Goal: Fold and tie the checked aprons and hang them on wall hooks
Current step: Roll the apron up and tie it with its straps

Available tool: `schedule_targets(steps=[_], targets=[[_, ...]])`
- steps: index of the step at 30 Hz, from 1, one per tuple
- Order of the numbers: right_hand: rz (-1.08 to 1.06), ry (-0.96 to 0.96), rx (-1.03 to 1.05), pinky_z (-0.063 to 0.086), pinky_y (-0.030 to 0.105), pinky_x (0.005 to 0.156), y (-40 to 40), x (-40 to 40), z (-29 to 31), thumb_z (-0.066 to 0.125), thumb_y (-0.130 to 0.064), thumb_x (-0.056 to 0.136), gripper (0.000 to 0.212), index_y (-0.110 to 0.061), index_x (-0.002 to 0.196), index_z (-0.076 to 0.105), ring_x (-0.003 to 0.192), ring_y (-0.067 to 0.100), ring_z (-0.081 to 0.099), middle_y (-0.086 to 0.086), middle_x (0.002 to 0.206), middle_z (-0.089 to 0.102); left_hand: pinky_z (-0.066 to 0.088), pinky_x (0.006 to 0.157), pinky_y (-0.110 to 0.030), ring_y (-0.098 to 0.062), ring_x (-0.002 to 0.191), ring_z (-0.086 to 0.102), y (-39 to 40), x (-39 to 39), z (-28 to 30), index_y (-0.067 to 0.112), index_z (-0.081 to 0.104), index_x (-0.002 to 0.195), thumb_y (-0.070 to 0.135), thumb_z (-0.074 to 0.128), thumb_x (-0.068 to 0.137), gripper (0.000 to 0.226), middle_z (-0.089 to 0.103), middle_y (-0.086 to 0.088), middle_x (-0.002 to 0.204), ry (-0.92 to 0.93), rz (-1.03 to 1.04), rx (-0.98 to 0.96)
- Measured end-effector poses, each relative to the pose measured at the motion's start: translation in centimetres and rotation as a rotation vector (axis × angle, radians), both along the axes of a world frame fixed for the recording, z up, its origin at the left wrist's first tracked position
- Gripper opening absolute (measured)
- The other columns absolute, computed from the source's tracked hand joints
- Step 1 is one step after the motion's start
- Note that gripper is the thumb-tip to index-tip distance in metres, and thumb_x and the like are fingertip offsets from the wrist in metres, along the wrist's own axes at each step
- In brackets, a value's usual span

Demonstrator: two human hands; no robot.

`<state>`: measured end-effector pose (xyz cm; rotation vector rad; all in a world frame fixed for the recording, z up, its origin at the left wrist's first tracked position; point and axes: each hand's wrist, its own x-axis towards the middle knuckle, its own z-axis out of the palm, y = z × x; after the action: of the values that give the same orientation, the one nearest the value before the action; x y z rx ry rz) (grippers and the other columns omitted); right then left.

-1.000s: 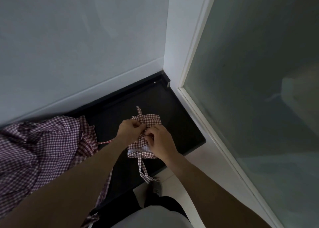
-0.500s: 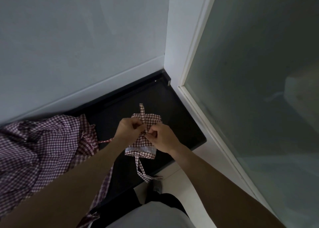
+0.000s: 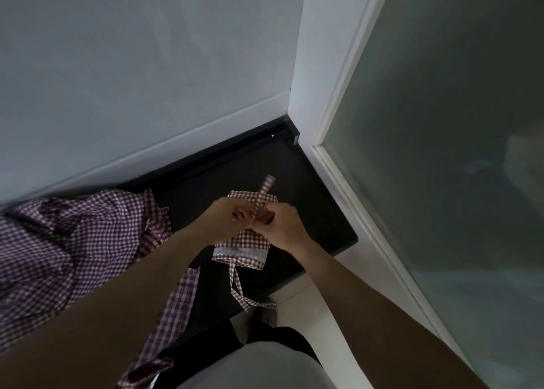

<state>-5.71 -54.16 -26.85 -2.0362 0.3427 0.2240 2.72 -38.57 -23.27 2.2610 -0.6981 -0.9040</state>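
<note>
A small folded red-and-white checked apron (image 3: 244,248) lies on the black counter (image 3: 321,212) near its right end. My left hand (image 3: 225,219) and my right hand (image 3: 282,226) meet over its middle, and each pinches part of the apron's strap (image 3: 263,191). One strap end sticks up past the bundle's far edge. Another strap end (image 3: 241,294) hangs over the counter's front edge. No wall hooks are in view.
A loose heap of checked aprons (image 3: 67,241) covers the counter's left part and spills over its front. A white wall (image 3: 132,79) rises behind the counter. A frosted glass door (image 3: 441,153) in a white frame stands on the right. Pale floor tiles (image 3: 297,300) lie below.
My hands have drawn closer over the bundle, and the upper strap end now stands straighter and longer past the far edge. The lower strap hangs a little further down.
</note>
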Motion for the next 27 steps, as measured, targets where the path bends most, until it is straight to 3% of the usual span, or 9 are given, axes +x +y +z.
schedule_targets(steps=[2, 6, 8, 11, 14, 17, 21, 22, 27], targets=[[-0.015, 0.014, 0.027, 0.049, 0.011, 0.070, -0.3, 0.0, 0.2, 0.077, -0.021, 0.084, 0.013, -0.011, 0.091, 0.074, 0.072, -0.003, 0.063, -0.005, 0.084, 0.072, 0.049, 0.077, -0.014, -0.003, 0.089, 0.062, 0.2, -0.1, 0.0, 0.024, 0.072, 0.104, 0.022, 0.072, 0.089, 0.015, 0.069, 0.007, 0.099, -0.041, -0.021, -0.015], [-0.012, 0.071, 0.063, 0.054, 0.019, 0.075, -0.7, 0.1, 0.4, 0.070, -0.024, 0.091, 0.015, -0.011, 0.095, 0.076, 0.077, 0.002, 0.067, -0.004, 0.086, 0.072, 0.037, 0.068, 0.000, 0.012, 0.076, 0.051, 0.0, -0.1, -0.4, 0.022, 0.076, 0.102, 0.022, 0.073, 0.087, 0.015, 0.066, 0.015, 0.093, -0.157, 0.025, 0.047], [-0.039, 0.103, 0.096, 0.058, 0.029, 0.079, -0.6, 0.1, 0.4, 0.069, -0.026, 0.092, 0.016, -0.011, 0.096, 0.075, 0.080, 0.010, 0.070, 0.000, 0.090, 0.074, 0.042, 0.076, -0.006, 0.007, 0.077, 0.054, -0.2, 0.0, -0.6, 0.020, 0.077, 0.101, 0.019, 0.071, 0.089, 0.013, 0.069, 0.010, 0.096, -0.181, 0.023, 0.054], [-0.098, 0.125, 0.147, 0.060, 0.030, 0.074, -0.4, 0.0, 0.5, 0.069, -0.022, 0.092, 0.017, -0.006, 0.093, 0.074, 0.073, 0.014, 0.072, 0.004, 0.087, 0.075, 0.043, 0.087, -0.022, -0.009, 0.095, 0.058, 0.3, 0.2, -0.8, 0.014, 0.074, 0.104, 0.016, 0.065, 0.093, 0.014, 0.069, 0.001, 0.108, -0.198, 0.061, 0.106], [-0.121, 0.097, 0.135, 0.059, 0.026, 0.065, -0.1, 0.0, 1.0, 0.070, -0.017, 0.090, 0.012, -0.005, 0.090, 0.072, 0.066, 0.011, 0.072, 0.004, 0.083, 0.074, 0.038, 0.078, -0.010, -0.006, 0.092, 0.054, 0.6, 0.5, -1.1, 0.014, 0.071, 0.106, 0.015, 0.061, 0.095, 0.014, 0.066, -0.001, 0.110, -0.166, 0.060, 0.128], [-0.150, 0.106, 0.194, 0.059, 0.027, 0.062, -0.1, 0.2, 1.4, 0.068, -0.012, 0.090, 0.010, -0.008, 0.098, 0.066, 0.064, 0.015, 0.072, 0.004, 0.086, 0.074, 0.040, 0.072, -0.002, 0.002, 0.089, 0.052, 0.2, 0.1, -0.8, 0.023, 0.068, 0.103, 0.016, 0.065, 0.093, 0.013, 0.059, 0.012, 0.105, -0.099, 0.069, 0.065], [-0.094, 0.129, 0.200, 0.059, 0.026, 0.063, -0.5, 0.3, 1.6, 0.068, -0.018, 0.093, 0.015, -0.007, 0.102, 0.065, 0.067, 0.017, 0.073, 0.005, 0.089, 0.074, 0.042, 0.100, -0.035, -0.011, 0.113, 0.051, -0.1, -1.1, -1.5, 0.032, 0.069, 0.099, 0.038, 0.071, 0.085, 0.015, 0.058, 0.012, 0.114, -0.143, 0.095, 0.056], [-0.080, 0.130, 0.205, 0.059, 0.025, 0.063, -0.6, 0.2, 1.6, 0.067, -0.019, 0.094, 0.016, -0.006, 0.103, 0.065, 0.068, 0.016, 0.073, 0.005, 0.091, 0.073, 0.040, 0.100, -0.035, -0.010, 0.113, 0.050, -0.2, -1.5, -1.6, 0.032, 0.070, 0.100, 0.040, 0.071, 0.084, 0.018, 0.058, 0.012, 0.115, -0.148, 0.118, 0.054], [-0.103, 0.132, 0.234, 0.058, 0.027, 0.066, -1.0, -0.2, 1.4, 0.070, -0.024, 0.092, 0.014, -0.012, 0.096, 0.065, 0.069, 0.014, 0.072, 0.002, 0.087, 0.073, 0.032, 0.073, -0.003, 0.005, 0.091, 0.049, -0.1, -1.7, -1.5, 0.025, 0.073, 0.105, 0.029, 0.070, 0.089, 0.016, 0.060, 0.013, 0.110, -0.139, 0.145, 0.007]])
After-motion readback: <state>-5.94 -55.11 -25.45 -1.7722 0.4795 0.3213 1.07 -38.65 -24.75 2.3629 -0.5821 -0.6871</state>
